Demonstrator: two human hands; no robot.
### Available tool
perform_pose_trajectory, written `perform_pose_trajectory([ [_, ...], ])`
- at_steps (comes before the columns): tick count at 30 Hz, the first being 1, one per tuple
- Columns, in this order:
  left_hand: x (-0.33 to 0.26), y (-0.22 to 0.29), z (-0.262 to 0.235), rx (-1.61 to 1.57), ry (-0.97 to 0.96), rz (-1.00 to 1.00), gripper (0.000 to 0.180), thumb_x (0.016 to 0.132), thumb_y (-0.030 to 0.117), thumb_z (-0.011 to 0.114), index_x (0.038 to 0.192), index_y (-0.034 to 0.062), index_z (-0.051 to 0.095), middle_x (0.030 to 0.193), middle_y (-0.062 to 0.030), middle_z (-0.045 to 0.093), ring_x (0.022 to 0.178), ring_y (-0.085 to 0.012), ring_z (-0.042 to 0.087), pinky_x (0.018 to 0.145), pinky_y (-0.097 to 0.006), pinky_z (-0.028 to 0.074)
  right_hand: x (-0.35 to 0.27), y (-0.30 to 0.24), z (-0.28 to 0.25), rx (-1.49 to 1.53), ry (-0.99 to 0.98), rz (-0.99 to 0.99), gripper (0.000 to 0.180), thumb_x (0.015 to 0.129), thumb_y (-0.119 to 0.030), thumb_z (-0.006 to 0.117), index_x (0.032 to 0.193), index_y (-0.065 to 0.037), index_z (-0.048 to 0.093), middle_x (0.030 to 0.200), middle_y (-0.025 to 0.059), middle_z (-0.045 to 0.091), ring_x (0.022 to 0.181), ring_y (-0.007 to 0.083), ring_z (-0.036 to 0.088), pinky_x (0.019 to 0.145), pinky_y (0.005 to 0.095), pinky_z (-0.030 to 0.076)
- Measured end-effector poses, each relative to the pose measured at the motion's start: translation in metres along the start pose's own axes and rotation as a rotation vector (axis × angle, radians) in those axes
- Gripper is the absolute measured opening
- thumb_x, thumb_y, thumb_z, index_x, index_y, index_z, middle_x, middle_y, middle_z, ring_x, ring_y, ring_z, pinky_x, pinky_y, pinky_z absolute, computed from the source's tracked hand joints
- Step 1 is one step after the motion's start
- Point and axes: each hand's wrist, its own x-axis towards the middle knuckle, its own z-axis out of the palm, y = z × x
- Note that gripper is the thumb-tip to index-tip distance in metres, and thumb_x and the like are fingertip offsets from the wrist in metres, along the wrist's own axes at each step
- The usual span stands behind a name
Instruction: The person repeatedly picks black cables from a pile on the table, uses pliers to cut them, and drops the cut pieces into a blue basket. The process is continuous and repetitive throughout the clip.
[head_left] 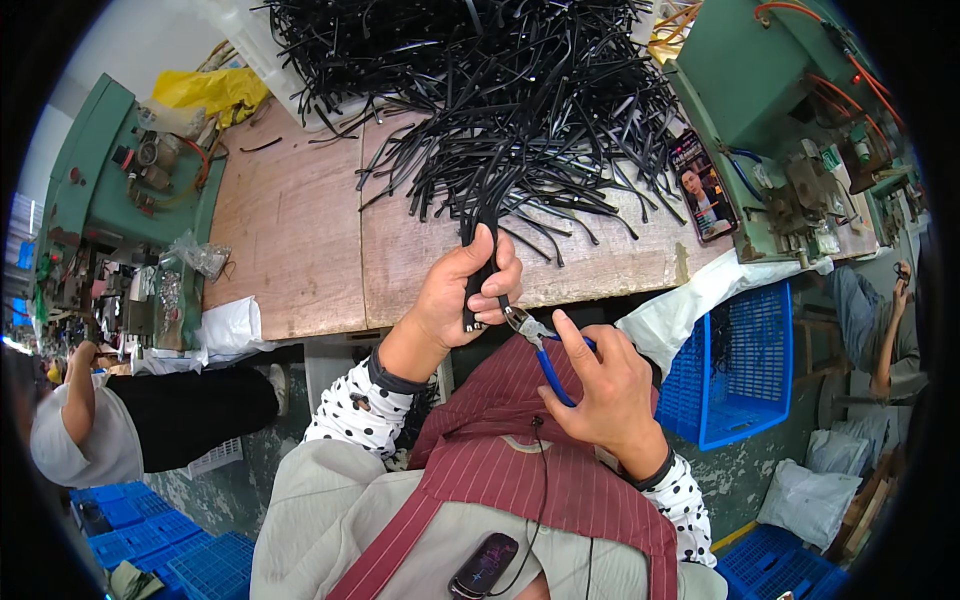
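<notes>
My left hand (450, 292) is closed around a small bundle of thin black strips (484, 222), which look like eyeglass temples. Their ends, with small shiny metal bits, stick out below my fingers. My right hand (612, 392) grips a pair of cutting pliers (534, 328) with blue handles, its index finger stretched along them. The pliers' jaws are at the metal end of one temple, right beside my left fingers; whether they touch it is hard to tell. Beyond the left hand spreads a large loose pile of the same black temples (520, 130) on the wooden table (290, 240).
Green machines stand left (95, 180) and right (740, 75) of the table. A phone (704, 188) leans by the right machine. A blue crate (750, 370) sits below at right. One person (180, 405) is at left, another (895, 330) at far right.
</notes>
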Motion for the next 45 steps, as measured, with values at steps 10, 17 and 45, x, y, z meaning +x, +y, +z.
perform_pose_trajectory([
  [10,0.001,-0.012,0.009,0.172,0.046,0.216,0.037,0.103,0.042,0.036,0.091,0.0088,0.046,0.064,-0.0001,0.042,0.046,-0.0054,0.032,0.043,-0.02,0.032,-0.002,0.005,-0.004,0.129,-0.026,0.047,0.079,0.059,-0.016,0.081,0.133,-0.007,0.054,0.084,0.0098,0.054,0.068,0.025,0.055,0.06,0.035,0.047],
  [17,0.001,-0.053,0.011,0.74,0.168,0.982,0.037,0.097,0.04,0.055,0.093,0.0036,0.047,0.065,-0.0059,0.048,0.05,-0.0079,0.037,0.045,-0.022,0.031,-0.006,0.007,0.006,0.442,-0.088,0.165,0.082,0.061,-0.02,0.083,0.136,-0.008,0.052,0.081,0.0089,0.053,0.069,0.023,0.058,0.065,0.0331,0.05],
  [45,0.102,0.06,-0.055,2.234,1.0,0.562,0.018,0.078,0.022,0.073,0.092,0.0118,0.069,0.091,-0.0085,0.06,0.076,-0.032,0.062,0.065,-0.043,0.05,-0.021,0.013,0.012,0.37,-0.141,0.317,0.081,0.066,-0.025,0.083,0.138,-0.01,0.048,0.093,0.0117,0.059,0.079,0.025,0.062,0.072,0.0349,0.052],
])
